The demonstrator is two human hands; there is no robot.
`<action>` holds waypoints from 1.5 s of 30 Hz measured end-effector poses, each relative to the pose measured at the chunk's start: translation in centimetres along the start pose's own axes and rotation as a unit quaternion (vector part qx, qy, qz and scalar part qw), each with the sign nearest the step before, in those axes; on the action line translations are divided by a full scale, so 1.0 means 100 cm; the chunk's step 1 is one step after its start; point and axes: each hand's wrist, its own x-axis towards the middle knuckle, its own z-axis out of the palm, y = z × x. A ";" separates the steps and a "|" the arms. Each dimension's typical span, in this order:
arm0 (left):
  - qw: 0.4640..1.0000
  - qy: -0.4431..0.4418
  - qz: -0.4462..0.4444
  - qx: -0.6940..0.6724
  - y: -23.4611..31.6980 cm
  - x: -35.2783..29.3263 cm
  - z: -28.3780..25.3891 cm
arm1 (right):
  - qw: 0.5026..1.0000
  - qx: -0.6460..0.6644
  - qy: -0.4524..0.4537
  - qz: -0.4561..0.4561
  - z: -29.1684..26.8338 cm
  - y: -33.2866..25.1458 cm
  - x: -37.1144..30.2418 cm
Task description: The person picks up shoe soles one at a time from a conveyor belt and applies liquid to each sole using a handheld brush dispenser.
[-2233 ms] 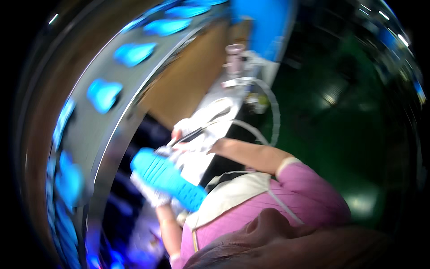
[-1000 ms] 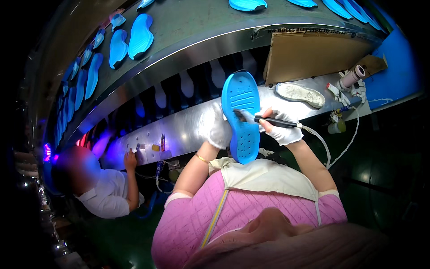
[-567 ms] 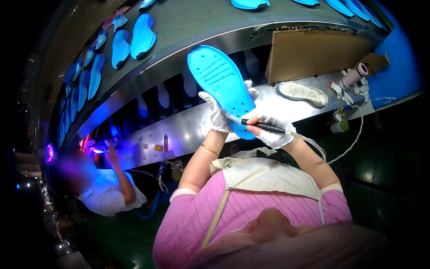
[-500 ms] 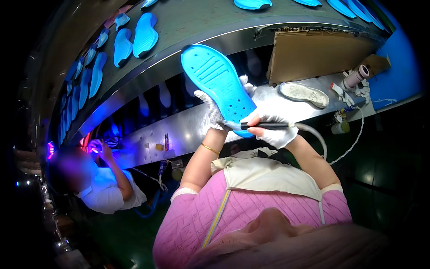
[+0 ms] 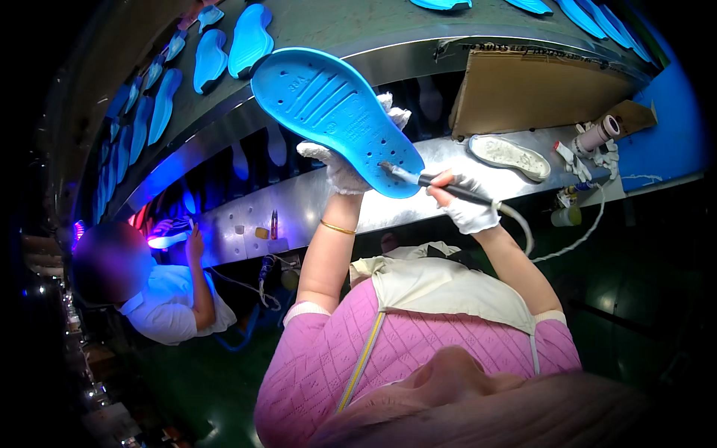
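Observation:
My left hand [image 5: 340,169], in a white glove, holds a bright blue shoe sole [image 5: 323,101] from beneath, its fingers showing past the far edge. The sole's inner face is turned up, with ridges across the wide end and several small holes at the heel. In my right hand [image 5: 469,205], partly gloved with bare fingertips, is a black-handled brush [image 5: 455,187] with a pale hose [image 5: 520,224] joined to its rear end. The brush tip lies against the heel part of the sole, among the holes.
A conveyor [image 5: 336,24] carrying several blue soles curves across the far side. On the metal bench [image 5: 299,196] are a white sole [image 5: 509,157], a pinkish cylinder [image 5: 600,134] and a cardboard sheet [image 5: 534,93]. A co-worker [image 5: 175,299] sits at the left under violet light.
The sole has shifted left and tilted more to the left. My brush tip has moved from beside the heel edge onto the heel's holes.

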 end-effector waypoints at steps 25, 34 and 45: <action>0.876 0.069 -0.316 0.357 0.026 0.037 -0.014 | 0.960 -0.202 -0.191 0.038 -0.004 -0.030 0.027; 0.798 0.148 -0.346 0.471 0.020 0.038 -0.005 | 0.952 -0.217 -0.214 -0.035 -0.016 -0.021 0.039; 0.882 0.115 -0.291 0.352 0.039 0.021 -0.013 | 0.973 -0.106 -0.202 0.043 -0.036 -0.053 0.049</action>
